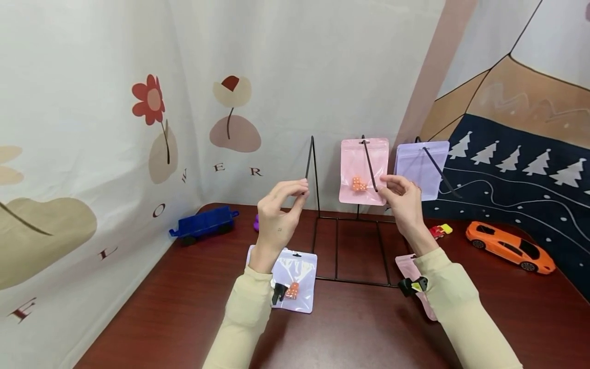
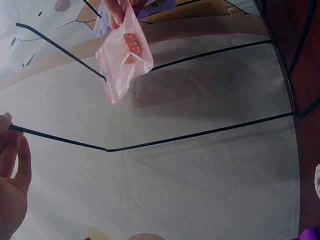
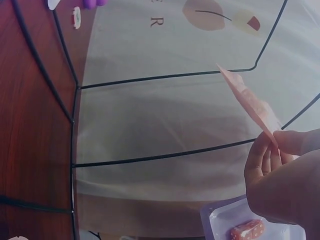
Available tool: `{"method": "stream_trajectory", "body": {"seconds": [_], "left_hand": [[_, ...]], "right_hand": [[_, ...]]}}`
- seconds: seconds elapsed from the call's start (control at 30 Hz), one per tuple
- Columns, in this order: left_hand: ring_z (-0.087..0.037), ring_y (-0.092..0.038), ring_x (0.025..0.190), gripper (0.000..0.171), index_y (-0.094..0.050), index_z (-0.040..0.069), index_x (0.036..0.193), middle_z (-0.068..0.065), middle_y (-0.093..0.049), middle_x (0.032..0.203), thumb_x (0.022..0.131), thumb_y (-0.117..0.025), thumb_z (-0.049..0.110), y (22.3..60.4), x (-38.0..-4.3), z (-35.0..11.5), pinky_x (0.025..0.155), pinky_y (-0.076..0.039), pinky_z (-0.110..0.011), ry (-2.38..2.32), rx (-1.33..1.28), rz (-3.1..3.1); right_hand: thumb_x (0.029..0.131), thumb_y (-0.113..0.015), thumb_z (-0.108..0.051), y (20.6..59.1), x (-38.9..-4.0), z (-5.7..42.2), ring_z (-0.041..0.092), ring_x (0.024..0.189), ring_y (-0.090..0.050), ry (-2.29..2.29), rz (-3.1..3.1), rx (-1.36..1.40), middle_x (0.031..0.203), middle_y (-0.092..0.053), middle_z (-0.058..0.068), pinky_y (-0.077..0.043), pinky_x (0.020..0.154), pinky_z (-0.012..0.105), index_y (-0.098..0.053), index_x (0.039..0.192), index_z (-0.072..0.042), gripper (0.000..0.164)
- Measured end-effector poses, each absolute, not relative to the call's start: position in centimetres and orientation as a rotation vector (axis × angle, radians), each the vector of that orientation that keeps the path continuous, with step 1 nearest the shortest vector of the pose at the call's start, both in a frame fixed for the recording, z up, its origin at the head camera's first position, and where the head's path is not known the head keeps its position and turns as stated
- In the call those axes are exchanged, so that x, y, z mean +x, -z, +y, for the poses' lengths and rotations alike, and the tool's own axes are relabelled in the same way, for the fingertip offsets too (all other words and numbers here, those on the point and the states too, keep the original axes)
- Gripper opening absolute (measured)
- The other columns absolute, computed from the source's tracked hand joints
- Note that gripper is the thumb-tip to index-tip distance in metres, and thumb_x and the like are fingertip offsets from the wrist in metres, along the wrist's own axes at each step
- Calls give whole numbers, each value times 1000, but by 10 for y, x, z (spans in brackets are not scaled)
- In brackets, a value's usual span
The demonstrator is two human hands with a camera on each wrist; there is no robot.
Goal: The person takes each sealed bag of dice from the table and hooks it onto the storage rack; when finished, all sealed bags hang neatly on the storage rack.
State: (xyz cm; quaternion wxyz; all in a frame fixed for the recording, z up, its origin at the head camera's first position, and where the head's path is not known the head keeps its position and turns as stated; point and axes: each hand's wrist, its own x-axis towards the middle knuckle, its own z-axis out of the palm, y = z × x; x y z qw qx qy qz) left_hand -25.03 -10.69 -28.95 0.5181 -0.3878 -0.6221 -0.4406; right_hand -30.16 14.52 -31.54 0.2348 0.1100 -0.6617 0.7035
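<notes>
My left hand [image 1: 278, 218] pinches the free tip of the left prong [image 2: 60, 138] of a black wire rack [image 1: 337, 251]; that prong carries nothing. With thumb and fingers, my right hand [image 1: 406, 207] pinches the lower right edge of a pink zip pouch [image 1: 352, 164]. The pouch hangs by its top slot on the middle prong [image 1: 370, 164], with orange dice [image 1: 358, 184] showing through its front. In the right wrist view the pouch appears nearly edge-on. A lilac pouch [image 1: 424, 174] hangs on the right prong [image 1: 440, 171], behind my right hand.
Another lilac pouch [image 1: 301, 266] with orange dice lies below my left wrist. A pink pouch [image 1: 405, 264] lies partly under my right forearm. A blue toy wagon [image 1: 205, 224] stands at left, an orange toy car [image 1: 509, 246] and a small red-yellow toy [image 1: 440, 231] at right.
</notes>
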Motion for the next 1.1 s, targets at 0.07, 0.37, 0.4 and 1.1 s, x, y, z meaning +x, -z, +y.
{"method": "stream_trajectory", "body": {"seconds": [0.07,0.37,0.4,1.1], "left_hand": [[-18,-60,87,15,-64,0,84,-12,-63,90,71,-67,-8,289,-250,-106,68,-49,-26,1058,-934,-1489],[-17,-59,88,12,-65,2,85,-10,-63,91,74,-66,-3,291,-250,-105,68,-49,-26,1059,-933,-1498],[-17,-59,88,12,-65,2,85,-10,-63,91,74,-66,-3,291,-250,-105,68,-49,-26,1056,-933,-1499],[-17,-60,85,15,-65,1,84,-7,-64,92,71,-67,-6,290,-251,-106,67,-48,-25,1035,-929,-1486]], "right_hand": [[74,-65,4,316,-301,146,8,68,-54,-1949,-1807,297,80,-62,4,-46,49,16,-58,99,8,26],[77,-61,6,323,-297,153,13,72,-55,-2155,-1661,338,89,-58,13,-51,58,22,-52,103,12,29],[77,-60,7,324,-296,154,14,73,-57,-2173,-1645,353,91,-58,15,-52,60,24,-51,103,13,28],[80,-63,-5,411,-333,229,27,79,-60,-2024,-1802,438,102,-56,24,-52,65,35,-54,109,6,33]]}}
